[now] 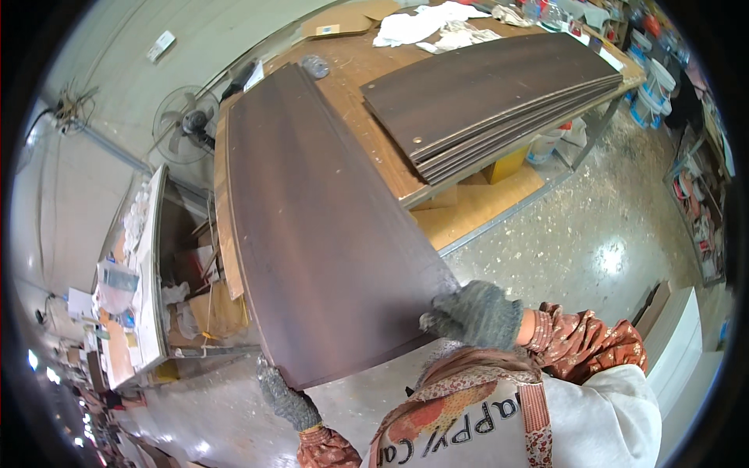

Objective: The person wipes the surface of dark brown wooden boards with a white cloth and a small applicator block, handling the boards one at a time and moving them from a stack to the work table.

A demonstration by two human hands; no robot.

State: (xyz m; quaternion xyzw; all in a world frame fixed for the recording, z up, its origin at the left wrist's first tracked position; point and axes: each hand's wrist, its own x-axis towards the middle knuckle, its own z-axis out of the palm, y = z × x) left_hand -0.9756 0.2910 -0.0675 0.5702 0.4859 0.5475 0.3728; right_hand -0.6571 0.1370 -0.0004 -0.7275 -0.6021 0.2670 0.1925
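Your gloved left hand (287, 400) and right hand (476, 313) each clamp a near corner of the long dark panel (312, 226), steadying its overhang off the bench (355, 74).

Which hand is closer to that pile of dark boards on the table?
Right. The right hand grips the big panel's near corner, below the stacked boards; the left hand holds the opposite corner, farther away.

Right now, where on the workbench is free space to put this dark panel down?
Bare bench top lies between the held panel and the stack of dark boards. The far end is crowded with white rags and cardboard.
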